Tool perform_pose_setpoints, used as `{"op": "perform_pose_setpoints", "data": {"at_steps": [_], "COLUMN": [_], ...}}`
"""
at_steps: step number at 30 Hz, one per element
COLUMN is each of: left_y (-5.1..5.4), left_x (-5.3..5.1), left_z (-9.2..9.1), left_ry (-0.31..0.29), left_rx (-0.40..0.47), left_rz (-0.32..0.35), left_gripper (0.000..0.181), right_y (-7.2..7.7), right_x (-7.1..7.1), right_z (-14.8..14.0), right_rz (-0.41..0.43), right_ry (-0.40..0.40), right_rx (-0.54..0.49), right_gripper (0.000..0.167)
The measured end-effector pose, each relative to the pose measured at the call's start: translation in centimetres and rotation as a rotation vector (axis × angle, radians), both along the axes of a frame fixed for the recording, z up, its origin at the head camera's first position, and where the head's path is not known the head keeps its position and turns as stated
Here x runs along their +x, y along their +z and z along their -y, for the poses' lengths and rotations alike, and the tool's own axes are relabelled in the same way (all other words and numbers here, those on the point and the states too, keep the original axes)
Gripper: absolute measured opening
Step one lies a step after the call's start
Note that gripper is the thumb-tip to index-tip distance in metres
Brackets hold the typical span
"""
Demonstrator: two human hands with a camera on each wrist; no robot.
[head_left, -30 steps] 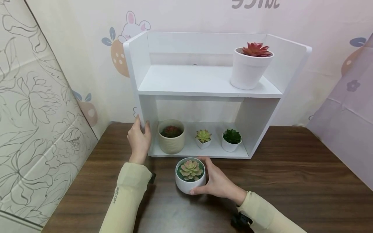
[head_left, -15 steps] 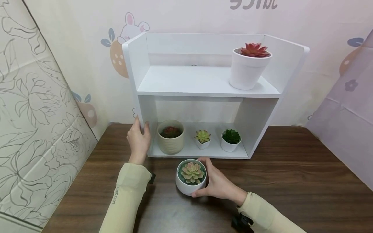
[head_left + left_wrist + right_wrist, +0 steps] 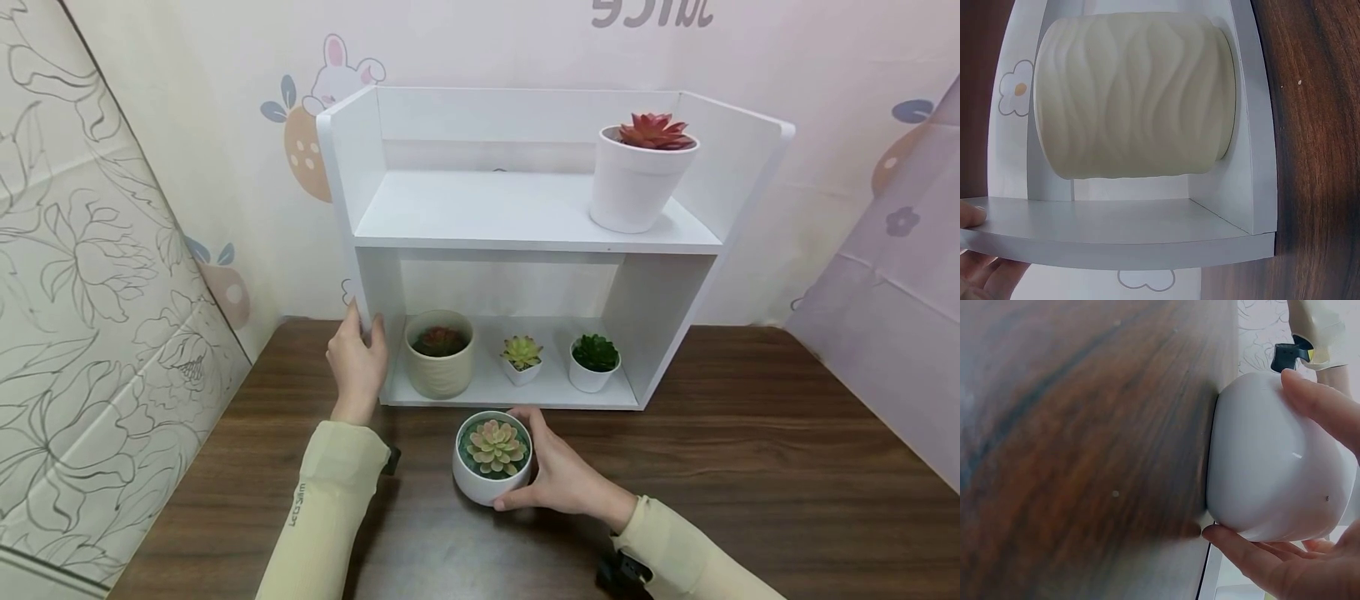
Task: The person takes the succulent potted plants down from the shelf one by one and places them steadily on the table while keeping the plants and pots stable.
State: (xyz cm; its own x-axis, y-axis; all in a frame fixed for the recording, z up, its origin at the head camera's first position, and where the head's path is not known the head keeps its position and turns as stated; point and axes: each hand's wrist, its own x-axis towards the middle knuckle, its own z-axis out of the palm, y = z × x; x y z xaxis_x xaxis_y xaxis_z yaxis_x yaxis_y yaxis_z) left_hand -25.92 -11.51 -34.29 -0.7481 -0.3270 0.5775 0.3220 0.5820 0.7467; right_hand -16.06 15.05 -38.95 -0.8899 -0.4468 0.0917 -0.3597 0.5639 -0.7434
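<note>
In the head view my left hand (image 3: 357, 364) holds the left side panel of a white two-tier shelf (image 3: 540, 244). The left wrist view shows the thumb on the panel's inner face and the fingers (image 3: 991, 275) on its outer face. My right hand (image 3: 561, 471) grips a round white pot with a pale green, pink-tipped succulent (image 3: 495, 448), thumb at the near side and fingers behind. Seen from the right wrist, the white pot (image 3: 1272, 462) has its base against the dark wooden table (image 3: 1085, 456); the plant is hidden there.
On the lower tier stand a cream pot with a reddish plant (image 3: 440, 367), a small yellow-green succulent (image 3: 522, 358) and a green succulent (image 3: 594, 362). A red succulent in a tall white pot (image 3: 643, 175) occupies the upper right. A patterned wall (image 3: 480, 42) rises behind.
The right hand and its potted succulent have shifted very slightly in the head view, while the view itself drifts a little. The left hand keeps its hold on the shelf.
</note>
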Motion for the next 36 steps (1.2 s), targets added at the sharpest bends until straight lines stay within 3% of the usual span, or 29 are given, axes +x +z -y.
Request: {"op": "perform_pose_setpoints", "data": {"at_steps": [11, 32, 36], "left_y": [0.0, 0.3, 0.1], "left_x": [0.1, 0.0, 0.2], "left_z": [-0.1, -0.2, -0.1], "left_ry": [-0.011, -0.001, 0.009], "left_rx": [0.000, -0.013, -0.001], "left_rz": [0.005, 0.005, 0.033], "left_gripper": [0.034, 0.031, 0.033], "right_y": [0.2, 1.2, 1.5], "right_x": [0.1, 0.3, 0.5], "right_z": [-0.2, -1.5, -1.6], "right_rz": [0.069, 0.024, 0.037], "right_ry": [0.011, -0.001, -0.008], "right_rx": [0.018, 0.013, -0.001], "right_gripper": [0.116, 0.115, 0.112]}}
